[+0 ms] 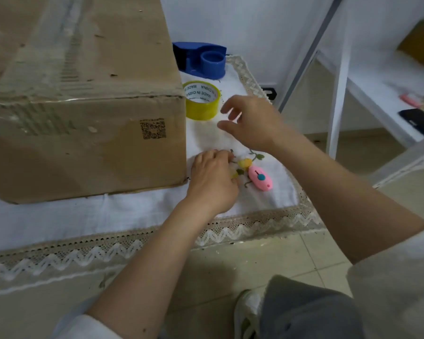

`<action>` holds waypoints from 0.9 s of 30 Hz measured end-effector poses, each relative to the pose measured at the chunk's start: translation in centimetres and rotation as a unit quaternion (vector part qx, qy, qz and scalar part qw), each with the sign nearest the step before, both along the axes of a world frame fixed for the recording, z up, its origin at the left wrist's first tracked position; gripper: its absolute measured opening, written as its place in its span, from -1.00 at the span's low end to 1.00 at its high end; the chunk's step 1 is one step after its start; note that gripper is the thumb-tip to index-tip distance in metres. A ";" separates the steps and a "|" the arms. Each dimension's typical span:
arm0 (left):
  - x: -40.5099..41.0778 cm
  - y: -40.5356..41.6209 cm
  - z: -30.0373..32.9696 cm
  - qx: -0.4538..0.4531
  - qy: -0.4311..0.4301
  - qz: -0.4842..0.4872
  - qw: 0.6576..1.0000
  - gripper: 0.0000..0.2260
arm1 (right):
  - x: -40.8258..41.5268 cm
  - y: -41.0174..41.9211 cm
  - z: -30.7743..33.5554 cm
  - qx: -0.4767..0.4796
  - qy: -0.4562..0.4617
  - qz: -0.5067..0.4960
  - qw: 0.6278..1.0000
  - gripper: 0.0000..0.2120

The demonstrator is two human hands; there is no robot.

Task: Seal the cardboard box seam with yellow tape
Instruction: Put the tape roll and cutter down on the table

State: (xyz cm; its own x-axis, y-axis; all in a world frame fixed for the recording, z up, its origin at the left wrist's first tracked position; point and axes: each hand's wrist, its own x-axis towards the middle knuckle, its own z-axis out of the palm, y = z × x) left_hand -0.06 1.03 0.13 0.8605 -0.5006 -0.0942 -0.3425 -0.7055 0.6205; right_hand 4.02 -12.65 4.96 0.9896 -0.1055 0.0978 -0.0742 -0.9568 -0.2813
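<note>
Head view: I look down at a table draped in a white tablecloth [123, 211] with a lace zigzag border.
Cardboard box: the cardboard box [78, 99] sits on the cloth at my left, its near corner close to my left hand; clear tape already runs along the top seam.
Box marking: a printed QR code [153, 129] on the near side panel; too small to read anything else there.
Yellow tape: the roll of yellow tape [201, 100] stands on the cloth just beside the box's right face, beyond my right hand's fingertips and not touched by them.
Tape writing: the white inner core reads "MADE IN CHINA", repeated round the ring.
Dispenser: a blue tape dispenser [201, 59] stands behind the roll, near the far edge of the table, no roll loaded on its hub.
Right hand: my right hand [251, 121] hovers above the cloth, fingers loosely spread and bent, holding nothing.
Left hand: my left hand [212, 182] rests on the cloth near the box corner, fingers curled down onto the embroidered yellow flower; whether it pinches anything I cannot tell.
Cutter: a small pink box cutter [260, 178] with a teal slider lies just right of my left hand.
Shelf: a white shelf [377, 94] at right carries a black phone [419, 121].
</note>
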 end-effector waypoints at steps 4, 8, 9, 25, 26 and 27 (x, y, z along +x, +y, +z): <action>-0.1 0.0 0.1 0.000 -0.015 0.000 1.000 -0.57 | -4.0 -0.6 1.0 -0.052 0.152 -0.046 0.986 -0.65; -0.1 0.0 0.2 -0.005 -0.019 -0.010 1.000 -0.47 | -6.6 -0.8 0.6 -0.052 0.233 -0.066 0.969 -0.58; -0.1 0.0 0.2 0.001 -0.016 -0.014 1.000 -0.44 | -7.0 -0.8 0.4 -0.045 0.234 -0.071 0.969 -0.60; 0.2 0.1 0.6 0.018 0.009 -0.035 0.999 -0.36 | -4.0 -2.7 1.1 0.166 0.085 -0.131 0.974 -0.66; 0.3 0.0 0.7 -0.002 0.011 -0.021 1.000 -0.37 | -3.0 -3.0 0.7 0.192 0.051 -0.141 0.970 -0.65; 0.5 -0.1 0.8 -0.021 0.014 -0.007 1.000 -0.38 | -1.8 -3.3 0.4 0.212 0.016 -0.150 0.965 -0.64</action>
